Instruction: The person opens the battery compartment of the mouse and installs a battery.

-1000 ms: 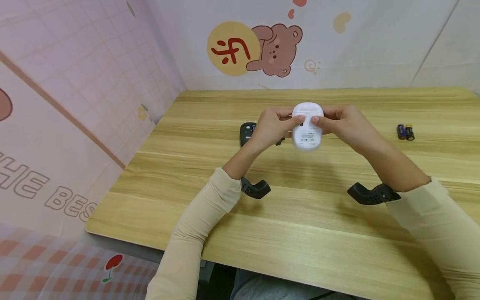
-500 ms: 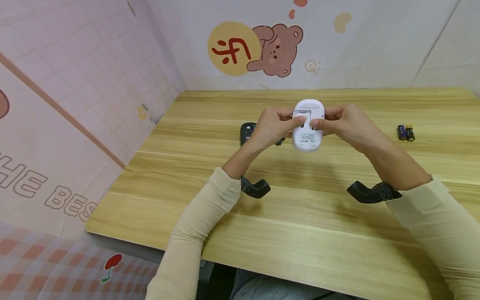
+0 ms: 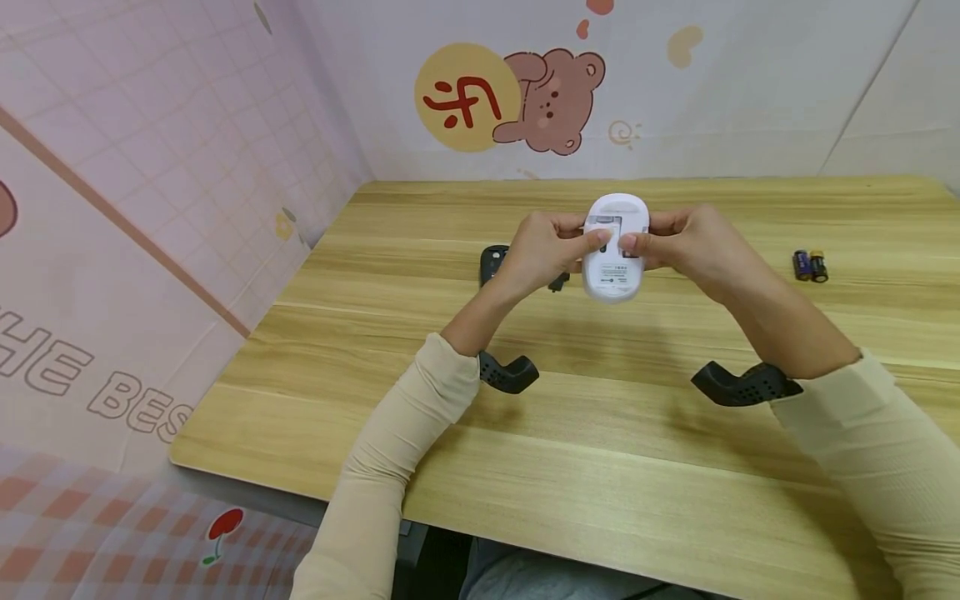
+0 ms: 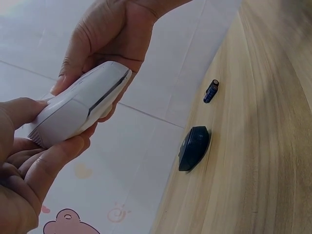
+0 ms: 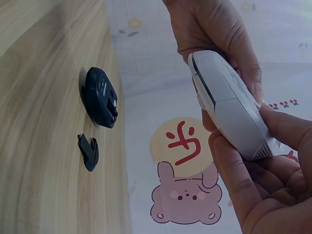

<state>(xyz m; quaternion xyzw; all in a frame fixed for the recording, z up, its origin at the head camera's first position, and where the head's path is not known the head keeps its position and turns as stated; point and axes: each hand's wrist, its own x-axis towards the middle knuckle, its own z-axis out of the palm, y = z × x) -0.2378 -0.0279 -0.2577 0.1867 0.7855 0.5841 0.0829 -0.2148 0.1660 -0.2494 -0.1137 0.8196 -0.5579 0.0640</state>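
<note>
Both hands hold a white computer mouse (image 3: 613,279) above the table, its underside turned up towards the head camera. My left hand (image 3: 546,252) grips its left side, thumb pressing on the battery cover (image 3: 613,236). From the right, my right hand (image 3: 696,250) grips the other side, its thumb beside the cover's edge. Part of a grey battery recess (image 3: 603,220) shows above the cover. Fingers of both hands curl beneath the mouse, mostly hidden in the head view. The right wrist view shows the white mouse (image 5: 229,105) side-on between the two hands.
Behind my left hand lies a black mouse (image 3: 491,262), underside up, with an angular black cover piece (image 5: 88,152) beside it. Two small batteries (image 3: 811,266) lie together at the right of the wooden table (image 3: 600,467). A printed wall (image 3: 750,108) borders the back.
The battery cover has shifted out of its flush position, and the grey recess now shows at its upper edge and near the right thumb. The white mouse has tipped up slightly.
</note>
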